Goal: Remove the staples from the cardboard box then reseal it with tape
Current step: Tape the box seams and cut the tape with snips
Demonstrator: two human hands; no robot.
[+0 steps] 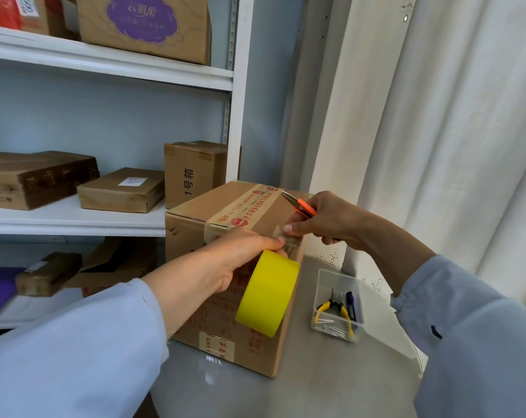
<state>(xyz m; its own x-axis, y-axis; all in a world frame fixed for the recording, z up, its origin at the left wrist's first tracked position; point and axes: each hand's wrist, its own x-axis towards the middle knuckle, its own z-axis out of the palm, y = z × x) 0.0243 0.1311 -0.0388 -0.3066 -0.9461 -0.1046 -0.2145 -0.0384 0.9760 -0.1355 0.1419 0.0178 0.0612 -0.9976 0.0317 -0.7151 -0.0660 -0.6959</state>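
A brown cardboard box [192,212] stands on the grey table, with printed tape along its top seam. My left hand [243,254] grips a yellow roll of tape [267,294] against the box's near upper edge. A short strip of clear tape [289,238] runs from the roll over that edge. My right hand [325,218] holds small orange-handled snips [299,203], blades pointing up and left, while its thumb and forefinger pinch the strip at the box corner.
A clear plastic tray [325,279] on the table to the right holds yellow-handled pliers [335,309], a blue tool and loose staples. White shelves [105,218] with several cardboard boxes stand behind and left. A white curtain [436,116] hangs at right.
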